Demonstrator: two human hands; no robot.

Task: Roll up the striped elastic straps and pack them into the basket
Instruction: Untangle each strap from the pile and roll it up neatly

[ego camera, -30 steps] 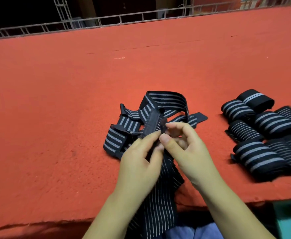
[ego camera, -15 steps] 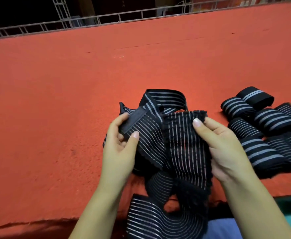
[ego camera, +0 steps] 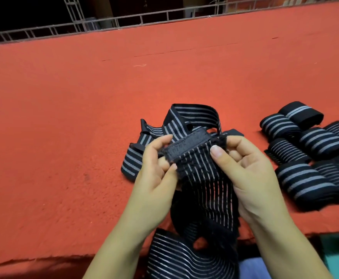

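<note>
Striped strap (ego camera: 202,178) is held above the near edge of the red surface (ego camera: 64,117): left hand (ego camera: 156,170) pinches its left end corner, right hand (ego camera: 245,168) pinches the right. Its tail hangs off the edge. Loose straps (ego camera: 192,119) lie just beyond; rolled straps (ego camera: 309,154) sit right.

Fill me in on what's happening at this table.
A person holds the end of a striped strap in both hands: the left hand and right hand each pinch a corner by its dark patch, and the rest trails off the red table. More loose straps lie behind it. A group of rolled straps sits on the right. No basket is in view.
</note>
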